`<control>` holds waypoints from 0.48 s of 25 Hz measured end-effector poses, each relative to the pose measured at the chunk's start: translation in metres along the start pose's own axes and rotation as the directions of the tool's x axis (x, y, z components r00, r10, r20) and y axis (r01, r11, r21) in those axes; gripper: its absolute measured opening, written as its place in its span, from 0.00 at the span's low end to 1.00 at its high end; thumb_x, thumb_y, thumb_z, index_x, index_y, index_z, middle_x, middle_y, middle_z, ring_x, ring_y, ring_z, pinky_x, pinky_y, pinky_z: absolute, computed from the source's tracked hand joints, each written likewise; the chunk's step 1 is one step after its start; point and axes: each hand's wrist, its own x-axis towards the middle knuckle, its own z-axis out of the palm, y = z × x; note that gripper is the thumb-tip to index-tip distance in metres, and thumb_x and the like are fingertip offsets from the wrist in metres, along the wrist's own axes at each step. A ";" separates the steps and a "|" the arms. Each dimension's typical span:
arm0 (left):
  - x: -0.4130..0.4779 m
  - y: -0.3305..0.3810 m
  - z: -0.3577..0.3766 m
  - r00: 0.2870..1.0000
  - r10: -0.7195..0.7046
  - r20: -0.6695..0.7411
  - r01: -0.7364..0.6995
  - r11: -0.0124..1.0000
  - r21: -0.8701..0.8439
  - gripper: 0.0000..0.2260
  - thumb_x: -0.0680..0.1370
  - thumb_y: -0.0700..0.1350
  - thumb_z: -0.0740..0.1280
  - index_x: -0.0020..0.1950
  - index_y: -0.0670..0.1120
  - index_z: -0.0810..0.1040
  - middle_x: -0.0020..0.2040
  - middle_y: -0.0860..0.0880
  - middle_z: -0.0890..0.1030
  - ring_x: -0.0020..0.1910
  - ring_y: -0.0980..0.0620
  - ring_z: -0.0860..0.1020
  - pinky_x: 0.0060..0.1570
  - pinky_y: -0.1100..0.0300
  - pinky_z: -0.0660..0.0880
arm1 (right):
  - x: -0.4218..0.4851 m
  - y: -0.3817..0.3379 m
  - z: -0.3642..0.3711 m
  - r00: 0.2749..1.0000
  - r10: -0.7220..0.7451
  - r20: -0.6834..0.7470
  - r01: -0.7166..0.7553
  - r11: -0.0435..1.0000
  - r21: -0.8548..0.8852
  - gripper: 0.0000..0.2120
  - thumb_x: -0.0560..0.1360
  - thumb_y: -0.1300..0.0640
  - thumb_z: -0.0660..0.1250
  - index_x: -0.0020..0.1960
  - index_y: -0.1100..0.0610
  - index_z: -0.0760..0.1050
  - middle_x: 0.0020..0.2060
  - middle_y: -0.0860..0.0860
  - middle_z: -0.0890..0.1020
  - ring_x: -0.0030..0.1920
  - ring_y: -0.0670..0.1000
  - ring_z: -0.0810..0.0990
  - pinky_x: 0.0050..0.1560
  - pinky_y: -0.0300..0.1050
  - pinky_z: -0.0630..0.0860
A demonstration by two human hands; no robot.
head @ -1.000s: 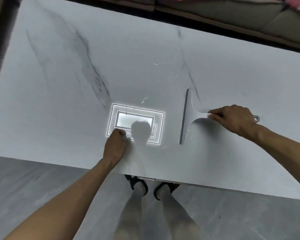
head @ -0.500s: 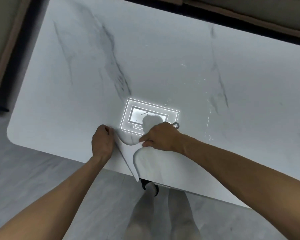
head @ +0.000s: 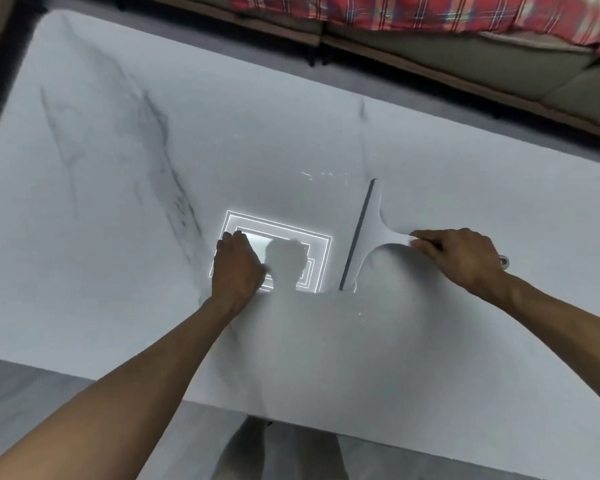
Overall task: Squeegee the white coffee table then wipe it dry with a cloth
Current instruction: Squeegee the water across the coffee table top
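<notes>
Desk (head: 118,237): white top with grey marble veins, filling most of the view. A bright rectangular light glare (head: 291,233) sits near its middle.

Squeegee (head: 364,237): white, T-shaped, on the desk just right of the glare. The dark blade edge faces left and runs from near to far, slightly slanted. The handle points right. A few small wet specks (head: 312,174) lie on the top just beyond the blade's far end.

Right hand (head: 465,261): palm down over the handle, fingers (head: 421,242) wrapped round it. The handle's end loop (head: 504,261) sticks out past the wrist side. Forearm comes in from the lower right.

Left hand (head: 238,268): set on the desk at the glare's left edge, back of the hand up, fingers (head: 232,239) curled under, with nothing seen in them. Arm stretched from the lower left.

Beyond the desk's far edge is a sofa (head: 499,64) with a red plaid cloth (head: 430,12). Grey floor (head: 32,393) shows on the near side.
</notes>
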 end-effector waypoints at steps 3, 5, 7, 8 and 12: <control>0.030 0.024 0.020 0.998 -0.028 0.058 0.011 0.961 0.276 0.47 0.66 0.54 0.76 0.74 0.38 0.55 0.72 0.31 0.59 0.69 0.27 0.60 0.69 0.40 0.61 | 0.025 -0.001 -0.030 0.998 0.041 -0.039 -0.035 0.989 0.143 0.18 0.78 0.37 0.53 0.62 0.38 0.75 0.48 0.46 0.85 0.50 0.55 0.81 0.44 0.45 0.69; 0.040 0.029 0.031 0.997 -0.057 0.045 0.040 0.945 0.324 0.57 0.60 0.60 0.78 0.76 0.39 0.49 0.74 0.28 0.52 0.71 0.22 0.53 0.71 0.35 0.55 | 0.069 -0.029 -0.045 0.997 0.037 -0.069 -0.015 0.959 0.284 0.17 0.79 0.42 0.55 0.64 0.42 0.75 0.50 0.51 0.84 0.53 0.58 0.80 0.51 0.48 0.73; 0.047 0.028 0.038 0.997 -0.065 0.048 0.045 0.937 0.347 0.60 0.60 0.61 0.78 0.77 0.39 0.46 0.74 0.26 0.49 0.71 0.20 0.51 0.70 0.34 0.54 | 0.124 -0.072 -0.055 0.997 0.025 -0.069 0.002 0.928 0.371 0.18 0.80 0.47 0.55 0.68 0.45 0.72 0.56 0.55 0.82 0.58 0.60 0.77 0.60 0.51 0.72; 0.049 0.027 0.039 0.996 -0.067 0.056 0.043 0.933 0.356 0.60 0.60 0.62 0.78 0.78 0.39 0.45 0.74 0.25 0.49 0.71 0.20 0.51 0.70 0.34 0.54 | 0.150 -0.095 -0.057 0.998 0.016 -0.059 0.010 0.906 0.423 0.19 0.80 0.48 0.54 0.70 0.45 0.70 0.59 0.56 0.81 0.61 0.61 0.75 0.64 0.52 0.70; 0.054 0.027 0.037 0.995 -0.062 0.071 0.028 0.915 0.402 0.59 0.62 0.64 0.76 0.78 0.39 0.45 0.73 0.24 0.49 0.70 0.20 0.52 0.70 0.36 0.57 | 0.200 -0.158 -0.044 0.995 -0.075 -0.065 0.096 0.890 0.445 0.21 0.81 0.52 0.52 0.74 0.48 0.64 0.68 0.53 0.75 0.65 0.60 0.73 0.65 0.50 0.68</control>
